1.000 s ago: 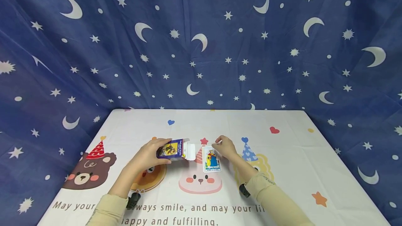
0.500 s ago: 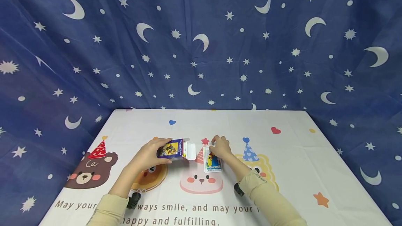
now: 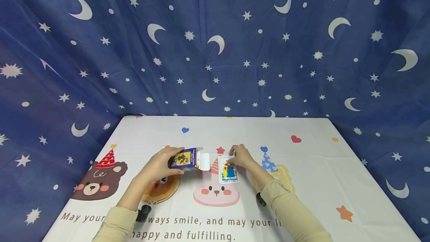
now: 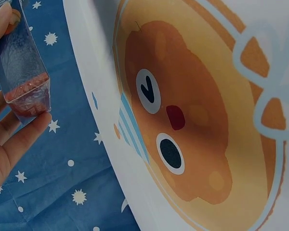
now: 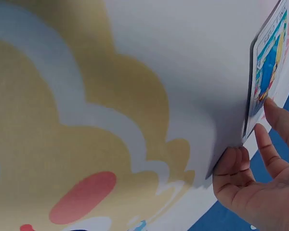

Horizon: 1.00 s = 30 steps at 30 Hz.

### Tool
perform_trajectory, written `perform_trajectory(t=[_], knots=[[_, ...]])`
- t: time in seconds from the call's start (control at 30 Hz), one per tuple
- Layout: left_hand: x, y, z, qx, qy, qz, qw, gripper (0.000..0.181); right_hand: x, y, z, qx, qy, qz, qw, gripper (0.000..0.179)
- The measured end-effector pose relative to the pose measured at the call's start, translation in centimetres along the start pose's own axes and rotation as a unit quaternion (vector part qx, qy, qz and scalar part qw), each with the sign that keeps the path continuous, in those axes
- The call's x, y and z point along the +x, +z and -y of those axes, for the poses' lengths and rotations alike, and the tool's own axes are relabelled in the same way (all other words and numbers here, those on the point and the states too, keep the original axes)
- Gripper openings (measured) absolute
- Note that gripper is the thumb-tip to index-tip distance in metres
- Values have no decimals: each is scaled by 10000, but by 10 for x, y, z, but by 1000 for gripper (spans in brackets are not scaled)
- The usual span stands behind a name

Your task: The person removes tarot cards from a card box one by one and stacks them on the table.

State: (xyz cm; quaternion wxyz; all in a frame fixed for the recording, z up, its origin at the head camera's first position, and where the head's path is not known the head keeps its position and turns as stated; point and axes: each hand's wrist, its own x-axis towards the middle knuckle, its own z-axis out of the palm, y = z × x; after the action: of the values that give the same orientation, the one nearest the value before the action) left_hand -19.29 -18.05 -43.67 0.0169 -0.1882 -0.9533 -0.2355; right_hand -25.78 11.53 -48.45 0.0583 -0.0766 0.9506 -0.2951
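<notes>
The white-bordered rectangular card with a colourful figure [image 3: 229,173] is face up near the middle of the white cloth-covered table [image 3: 268,130], pinched at its far right corner by the right hand [image 3: 242,157], thumb over the face. A light pinch should spare that corner a crease. The left hand [image 3: 161,165] grips the purple cardboard box [image 3: 183,160] by its sides; gentle pressure should keep the flapped end uncrushed. Counted: one card face showing, any beneath uncertain; one box; two hands; one table

Seemingly purple box [image 3: 183,159], white-bordered card [image 3: 228,171], star-patterned blue curtain [image 3: 235,40]
</notes>
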Motion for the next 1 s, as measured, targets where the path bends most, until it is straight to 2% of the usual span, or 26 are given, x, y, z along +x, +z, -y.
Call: perform_trajectory(t=[0.4, 1.0], knots=[[1, 0, 0, -13, 29, -14, 10000, 76, 1, 1, 0, -139, 102, 39, 9998, 28], [1, 0, -1, 22, -11, 22, 10000, 77, 0, 2, 5, -122, 308, 196, 9993, 25]])
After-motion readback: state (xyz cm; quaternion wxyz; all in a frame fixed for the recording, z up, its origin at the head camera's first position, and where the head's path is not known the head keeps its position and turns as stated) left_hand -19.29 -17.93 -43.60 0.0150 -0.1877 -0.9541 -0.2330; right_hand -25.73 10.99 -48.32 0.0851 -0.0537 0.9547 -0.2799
